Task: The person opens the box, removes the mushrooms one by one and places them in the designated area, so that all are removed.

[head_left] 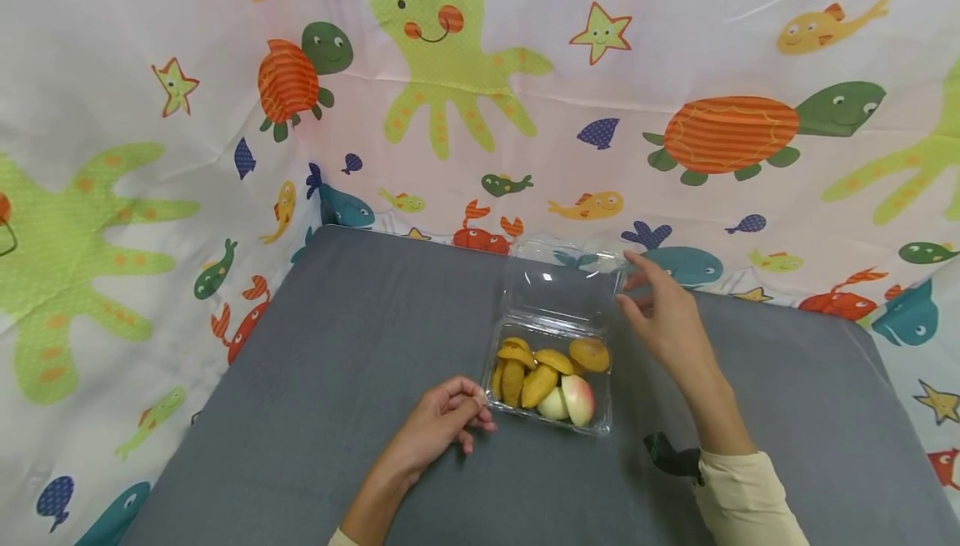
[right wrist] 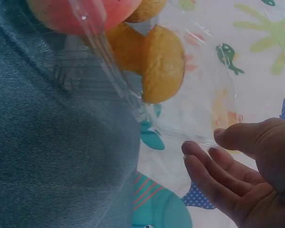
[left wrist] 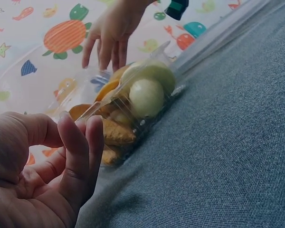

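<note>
In the head view, a white curtain [head_left: 555, 154] printed with sea creatures is hanging across the top and down the left side. A smiling green octopus [head_left: 427, 21] is showing at the top middle, a striped orange-shelled turtle [head_left: 731, 136] is facing right at the upper right, and a starfish [head_left: 602, 32] is sitting between them. A grey woven cloth [head_left: 337, 346] is filling the lower middle.

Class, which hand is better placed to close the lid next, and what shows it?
Probably the right hand: it holds the right edge of the open lid. The left hand is at the near left corner of the box, away from the lid, so it seems better suited to steadying.
</note>
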Demonstrator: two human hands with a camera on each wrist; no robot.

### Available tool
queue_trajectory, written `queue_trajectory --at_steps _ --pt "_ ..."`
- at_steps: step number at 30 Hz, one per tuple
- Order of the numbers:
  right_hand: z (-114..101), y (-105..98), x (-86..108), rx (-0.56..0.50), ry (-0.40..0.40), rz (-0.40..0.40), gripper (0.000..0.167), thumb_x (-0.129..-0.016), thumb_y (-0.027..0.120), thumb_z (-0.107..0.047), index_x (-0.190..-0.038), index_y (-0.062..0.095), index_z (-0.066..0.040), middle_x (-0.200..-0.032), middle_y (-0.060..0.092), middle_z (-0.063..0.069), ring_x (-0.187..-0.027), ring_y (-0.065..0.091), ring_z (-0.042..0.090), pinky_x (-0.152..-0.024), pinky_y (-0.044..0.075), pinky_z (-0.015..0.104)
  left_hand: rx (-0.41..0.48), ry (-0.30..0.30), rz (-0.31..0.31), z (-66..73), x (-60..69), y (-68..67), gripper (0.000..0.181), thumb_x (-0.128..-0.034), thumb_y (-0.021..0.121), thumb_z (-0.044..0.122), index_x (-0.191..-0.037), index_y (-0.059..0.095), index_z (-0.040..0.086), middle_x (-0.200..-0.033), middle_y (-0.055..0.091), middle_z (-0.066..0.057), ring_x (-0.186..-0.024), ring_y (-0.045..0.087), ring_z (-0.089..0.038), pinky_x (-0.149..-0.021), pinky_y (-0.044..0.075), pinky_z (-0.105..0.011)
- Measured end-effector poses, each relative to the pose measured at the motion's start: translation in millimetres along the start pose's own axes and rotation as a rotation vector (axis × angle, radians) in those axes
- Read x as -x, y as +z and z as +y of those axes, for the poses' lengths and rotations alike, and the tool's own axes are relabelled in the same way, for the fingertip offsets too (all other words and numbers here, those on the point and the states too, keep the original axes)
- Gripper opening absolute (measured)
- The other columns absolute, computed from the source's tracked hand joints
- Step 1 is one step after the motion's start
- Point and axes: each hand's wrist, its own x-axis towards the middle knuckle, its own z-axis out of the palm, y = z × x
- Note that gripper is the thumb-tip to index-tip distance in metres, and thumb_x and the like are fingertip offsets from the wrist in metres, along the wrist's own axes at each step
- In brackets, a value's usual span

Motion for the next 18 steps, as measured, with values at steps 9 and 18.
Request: queue_trajectory --at_steps 9,18 --pt "5.0 9.6 -0.2 0.016 0.015 -0.064 0.074 -0.102 0.069 -0.008 -0.166 0.031 -0.007 -0.128 0.061 0.020 -0.101 0.074 0.040 -0.083 0.062 0.056 0.004 -0.004 0.005 -1.7 0.7 -0.9 0.015 -0.1056 0.063 0.012 -0.113 0.061 -0.001 -0.097 0.072 -0.011 -0.094 0.076 -0.024 -0.055 0.055 -0.023" --pt "8.3 17.2 3.6 -0.003 0.025 -0.098 0.070 -0.104 0.069 -0.013 -0.162 0.032 0.004 -0.142 0.054 0.028 -0.106 0.072 0.044 -0.085 0.062 0.054 0.011 -0.004 -0.004 0.3 0.6 -0.2 0.016 -0.1063 0.062 0.012 -0.114 0.061 -0.002 -0.099 0.071 -0.012 -0.094 0.075 -0.024 -0.056 0.055 -0.023"
